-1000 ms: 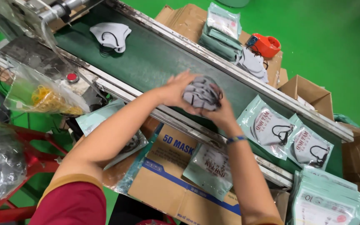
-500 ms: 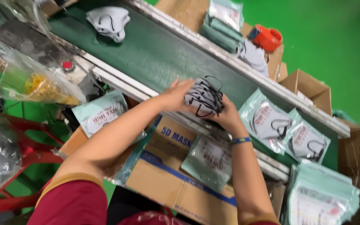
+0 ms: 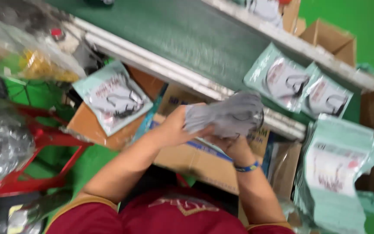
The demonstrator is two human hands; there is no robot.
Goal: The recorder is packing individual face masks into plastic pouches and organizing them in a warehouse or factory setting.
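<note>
Head view: both hands grip a grey face-mask bundle (image 3: 228, 118) at centre frame, its long axis running 9 to 3 o'clock; left hand (image 3: 179, 128) clasps the 9 o'clock end, right hand (image 3: 230, 145) supports from 6 o'clock, above the cardboard box (image 3: 195, 158).

The folded mask (image 3: 230, 115) is plain grey. The conveyor belt (image 3: 187, 34) is dark green, the floor (image 3: 369, 21) bright green. The pouches (image 3: 282, 80) are pale mint with white windows. The wristband (image 3: 246, 167) is blue with yellow, the shirt (image 3: 169, 216) maroon, and the cardboard box (image 3: 195, 160) brown with a blue stripe.
</note>
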